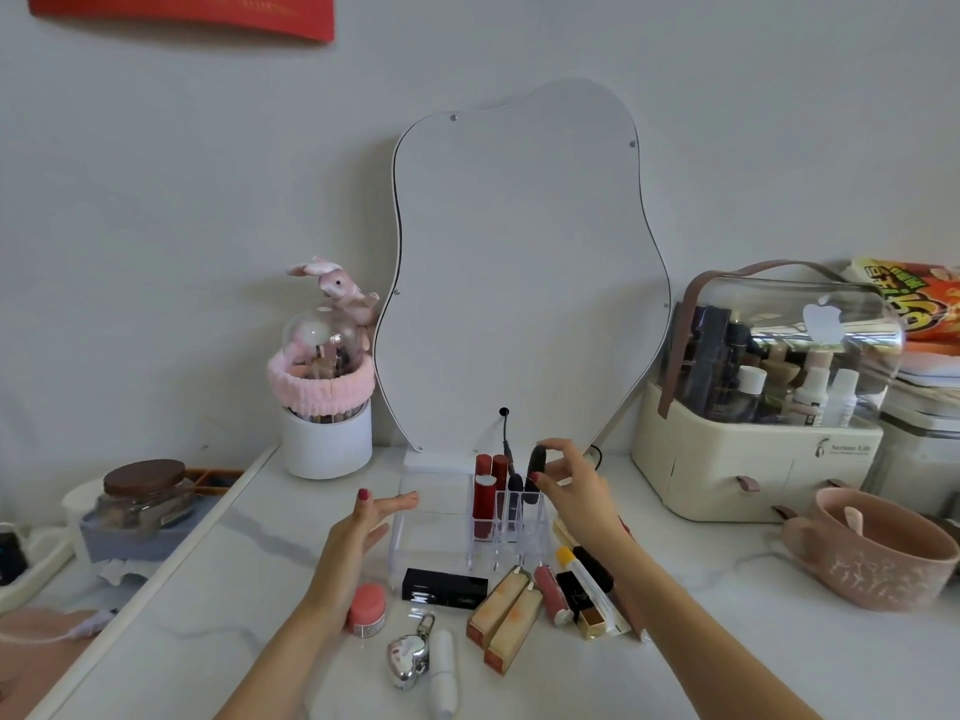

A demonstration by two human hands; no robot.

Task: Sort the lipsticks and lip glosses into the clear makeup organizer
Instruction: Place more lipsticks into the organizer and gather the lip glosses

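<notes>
One dark rounded lipstick tube (pixel 535 467) is pinched upright by the right hand (pixel 571 485) over the clear compartmented makeup organizer (pixel 511 522), while the left hand (pixel 363 532) is held spread beside it.

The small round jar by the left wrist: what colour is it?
Pink, with a pale label on its side; the jar shows in the head view, the only one.

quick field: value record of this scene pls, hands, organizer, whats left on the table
left hand: open, hovering beside the clear organizer, holding nothing
right hand: pinching a dark lipstick upright over the organizer's right back slots
already in organizer: red tubes at left, one dark tube
left to sort: black box, two peach tubes, pink gloss, yellow-capped tube
nearby: pink jar, heart keychain
</notes>
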